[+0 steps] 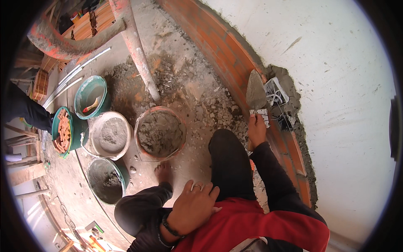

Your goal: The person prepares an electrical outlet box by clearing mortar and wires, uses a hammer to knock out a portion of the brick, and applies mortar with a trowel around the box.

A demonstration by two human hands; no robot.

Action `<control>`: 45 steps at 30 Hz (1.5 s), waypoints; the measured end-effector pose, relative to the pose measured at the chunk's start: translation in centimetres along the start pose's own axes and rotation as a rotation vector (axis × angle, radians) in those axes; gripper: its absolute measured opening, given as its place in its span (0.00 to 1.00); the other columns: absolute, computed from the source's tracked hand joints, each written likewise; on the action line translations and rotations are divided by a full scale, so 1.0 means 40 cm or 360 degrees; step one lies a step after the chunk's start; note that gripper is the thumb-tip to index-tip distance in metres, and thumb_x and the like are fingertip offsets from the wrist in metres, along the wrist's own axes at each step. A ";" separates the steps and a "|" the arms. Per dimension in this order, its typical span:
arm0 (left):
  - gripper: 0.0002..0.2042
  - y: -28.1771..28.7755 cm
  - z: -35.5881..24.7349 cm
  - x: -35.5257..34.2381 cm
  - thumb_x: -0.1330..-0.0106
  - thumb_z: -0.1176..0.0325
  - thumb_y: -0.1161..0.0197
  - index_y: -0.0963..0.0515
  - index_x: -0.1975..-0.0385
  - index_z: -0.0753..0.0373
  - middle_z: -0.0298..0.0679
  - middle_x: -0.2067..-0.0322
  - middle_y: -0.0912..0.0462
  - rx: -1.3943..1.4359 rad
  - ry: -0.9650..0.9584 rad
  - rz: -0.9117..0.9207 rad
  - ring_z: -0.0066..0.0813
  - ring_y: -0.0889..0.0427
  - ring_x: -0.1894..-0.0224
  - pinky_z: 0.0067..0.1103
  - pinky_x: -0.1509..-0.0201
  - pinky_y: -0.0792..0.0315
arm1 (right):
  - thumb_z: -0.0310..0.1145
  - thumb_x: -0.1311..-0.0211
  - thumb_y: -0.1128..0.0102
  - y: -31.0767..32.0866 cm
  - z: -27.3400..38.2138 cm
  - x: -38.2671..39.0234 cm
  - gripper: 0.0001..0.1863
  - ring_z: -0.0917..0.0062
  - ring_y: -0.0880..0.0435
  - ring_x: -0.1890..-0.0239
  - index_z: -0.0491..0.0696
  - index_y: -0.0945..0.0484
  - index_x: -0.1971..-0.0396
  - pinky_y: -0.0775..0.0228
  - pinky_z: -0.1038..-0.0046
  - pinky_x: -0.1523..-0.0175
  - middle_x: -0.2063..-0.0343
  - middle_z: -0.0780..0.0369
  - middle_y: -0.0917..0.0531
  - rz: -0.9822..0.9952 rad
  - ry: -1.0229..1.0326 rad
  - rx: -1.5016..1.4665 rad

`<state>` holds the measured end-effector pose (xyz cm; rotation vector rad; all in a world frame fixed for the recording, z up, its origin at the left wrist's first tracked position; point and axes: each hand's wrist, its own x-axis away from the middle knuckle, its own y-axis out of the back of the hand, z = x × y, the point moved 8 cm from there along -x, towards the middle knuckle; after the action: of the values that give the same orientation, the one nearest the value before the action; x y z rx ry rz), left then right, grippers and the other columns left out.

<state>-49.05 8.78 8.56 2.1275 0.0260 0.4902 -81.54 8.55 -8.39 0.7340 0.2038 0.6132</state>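
My right hand [257, 131] is closed around the handle of a pointed trowel [255, 90]. Its mortar-smeared blade points away from me, beside a recessed electrical box [276, 93] with loose white wires. Whether the blade touches the box or brick edge, I cannot tell. Wet grey mortar [289, 82] surrounds the box where brickwork meets the white wall. Over my lap, my left hand [194, 208] lies with fingers extended and holds nothing; a ring and a dark bracelet are on it. Ahead of that hand stands a bucket [137, 145] of grey mortar.
Left are a white bucket [95, 140], a teal tub [79, 101] with a brush, a green bucket [78, 132] of brick pieces and another green bucket [124, 178]. Rubble [222, 109] lines the brick wall base [210, 35]. A stained metal frame [136, 46] stands ahead. Another person's leg [27, 107] shows left.
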 end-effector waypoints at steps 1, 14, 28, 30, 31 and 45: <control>0.27 0.001 0.000 -0.002 0.38 0.49 0.33 0.24 0.46 0.62 0.40 0.50 0.20 0.0002 0.0002 -0.0005 0.41 0.22 0.46 0.37 0.36 0.35 | 0.45 0.25 0.51 -0.007 -0.005 -0.003 0.24 0.44 0.16 0.58 0.36 0.24 0.51 0.27 0.54 0.55 0.64 0.41 0.16 -0.0010 -0.0010 -0.0011; 0.27 0.000 -0.004 -0.007 0.38 0.50 0.33 0.24 0.45 0.62 0.41 0.50 0.20 -0.0012 -0.0021 -0.0016 0.41 0.22 0.45 0.37 0.36 0.35 | 0.44 0.25 0.52 0.024 0.021 0.021 0.23 0.41 0.18 0.58 0.36 0.25 0.51 0.28 0.51 0.55 0.64 0.39 0.17 -0.0079 0.0109 0.0183; 0.27 0.006 -0.007 0.000 0.36 0.49 0.35 0.25 0.45 0.62 0.40 0.51 0.20 -0.0058 -0.0046 -0.0043 0.41 0.21 0.45 0.37 0.36 0.34 | 0.45 0.26 0.51 0.007 0.035 0.010 0.23 0.42 0.18 0.59 0.37 0.22 0.53 0.28 0.50 0.53 0.64 0.40 0.16 -0.0119 0.0145 0.0215; 0.26 0.009 -0.009 -0.003 0.36 0.49 0.35 0.25 0.45 0.62 0.40 0.52 0.20 -0.0059 -0.0066 -0.0046 0.41 0.21 0.45 0.36 0.36 0.34 | 0.45 0.26 0.51 -0.001 -0.003 -0.008 0.23 0.41 0.18 0.59 0.37 0.22 0.54 0.28 0.50 0.54 0.64 0.41 0.16 -0.0085 0.0151 0.0265; 0.26 0.010 -0.008 -0.004 0.36 0.49 0.35 0.25 0.45 0.62 0.40 0.52 0.20 -0.0054 -0.0068 -0.0052 0.41 0.21 0.46 0.36 0.36 0.34 | 0.45 0.26 0.51 -0.007 -0.010 -0.017 0.23 0.41 0.18 0.59 0.37 0.22 0.55 0.28 0.50 0.54 0.65 0.41 0.16 -0.0065 0.0162 0.0284; 0.25 0.014 -0.029 -0.012 0.36 0.49 0.35 0.24 0.46 0.62 0.41 0.52 0.20 -0.0072 -0.0135 -0.0052 0.40 0.20 0.48 0.35 0.39 0.33 | 0.46 0.24 0.52 -0.194 0.188 0.064 0.22 0.53 0.20 0.70 0.40 0.23 0.64 0.30 0.57 0.62 0.76 0.49 0.20 0.1150 0.0910 0.0025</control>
<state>-50.01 9.30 9.43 2.0984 0.0014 0.3776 -73.11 1.33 -8.08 0.6235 0.4768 1.5128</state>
